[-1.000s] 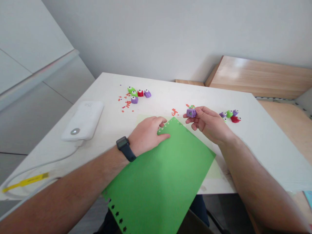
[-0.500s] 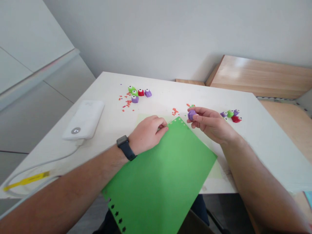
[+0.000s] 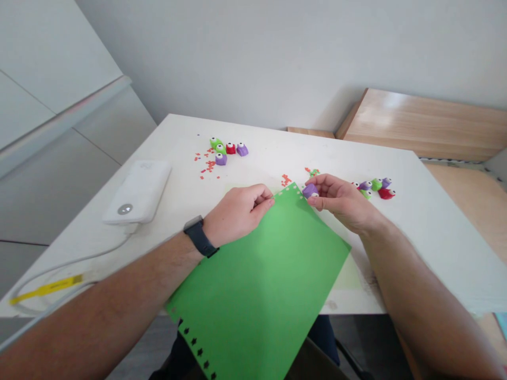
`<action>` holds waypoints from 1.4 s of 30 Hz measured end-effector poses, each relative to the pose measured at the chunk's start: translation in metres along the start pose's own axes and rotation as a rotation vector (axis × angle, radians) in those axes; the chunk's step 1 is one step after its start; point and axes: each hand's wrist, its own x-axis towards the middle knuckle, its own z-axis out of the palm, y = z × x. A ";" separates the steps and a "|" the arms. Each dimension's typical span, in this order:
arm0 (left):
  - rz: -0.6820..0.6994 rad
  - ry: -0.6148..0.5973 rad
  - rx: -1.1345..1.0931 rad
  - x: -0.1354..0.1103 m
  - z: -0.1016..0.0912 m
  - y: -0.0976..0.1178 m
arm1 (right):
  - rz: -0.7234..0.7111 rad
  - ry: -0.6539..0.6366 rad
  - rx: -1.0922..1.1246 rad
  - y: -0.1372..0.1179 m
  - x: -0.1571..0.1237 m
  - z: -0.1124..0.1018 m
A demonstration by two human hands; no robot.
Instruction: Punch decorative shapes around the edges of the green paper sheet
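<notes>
A large green paper sheet (image 3: 261,274) lies at an angle over the table's front edge, with small punched holes along two of its edges. My left hand (image 3: 241,214), wearing a dark watch (image 3: 199,236) on the wrist, pinches the sheet's upper left edge between thumb and fingers. In my right hand (image 3: 343,200) is a small purple craft punch (image 3: 310,191), held at the sheet's far corner beside a row of holes. Whether the paper sits inside the punch's slot I cannot tell.
Several green, red and purple punches stand at the back left (image 3: 229,149) and the right (image 3: 376,186). Orange paper bits (image 3: 285,180) and green bits (image 3: 314,173) are scattered nearby. A white power bank (image 3: 138,190) with a cable lies left. The white table (image 3: 428,253) ends in front.
My right hand has brought the purple punch down and turned it against the sheet's far edge. The left hand keeps its pinch, and the sheet's far corner has risen slightly in view.
</notes>
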 end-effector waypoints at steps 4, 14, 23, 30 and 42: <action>-0.008 0.005 -0.019 0.000 -0.001 0.001 | 0.013 -0.001 -0.025 0.000 0.000 -0.001; -0.024 0.030 -0.034 0.001 -0.003 0.002 | 0.019 0.023 -0.062 0.001 0.000 -0.002; -0.038 0.032 -0.052 0.001 -0.003 0.002 | 0.022 0.023 -0.087 0.000 0.000 0.000; -0.039 0.036 -0.049 0.001 -0.003 0.002 | -0.031 0.081 -0.087 0.000 0.001 -0.003; -0.053 0.034 -0.072 0.001 -0.003 0.003 | 0.043 -0.002 -0.091 0.004 0.001 -0.001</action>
